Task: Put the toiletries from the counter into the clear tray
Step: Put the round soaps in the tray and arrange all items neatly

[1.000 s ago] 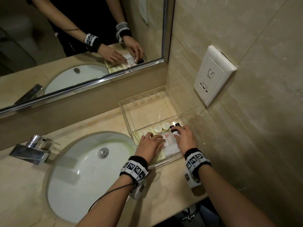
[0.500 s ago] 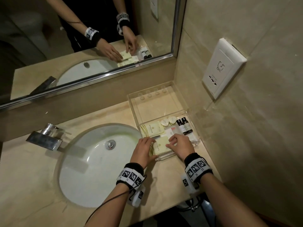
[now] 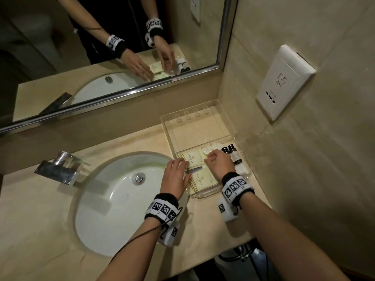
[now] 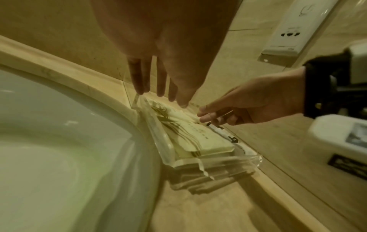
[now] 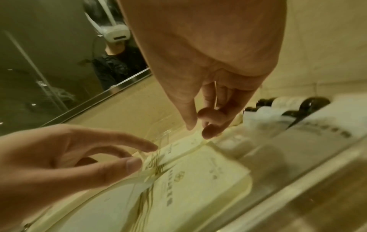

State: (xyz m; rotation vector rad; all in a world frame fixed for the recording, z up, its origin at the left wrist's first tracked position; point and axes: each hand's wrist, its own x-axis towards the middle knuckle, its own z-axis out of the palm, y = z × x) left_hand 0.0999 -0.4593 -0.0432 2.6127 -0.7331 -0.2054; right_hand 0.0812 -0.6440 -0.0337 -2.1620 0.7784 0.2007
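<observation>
The clear tray (image 3: 203,194) sits on the counter (image 3: 213,220), just right of the sink (image 3: 113,199). In the tray's near part lie two pale flat packets (image 3: 203,179), one behind the other. The left hand (image 3: 175,177) rests at the tray's left edge, fingers straight and a little apart. The right hand (image 3: 220,162) is over the far packet, its fingertips (image 5: 208,133) close together; I cannot tell if they pinch anything. Behind it lie two round white packs (image 3: 212,148) and two dark bottles (image 3: 231,152).
</observation>
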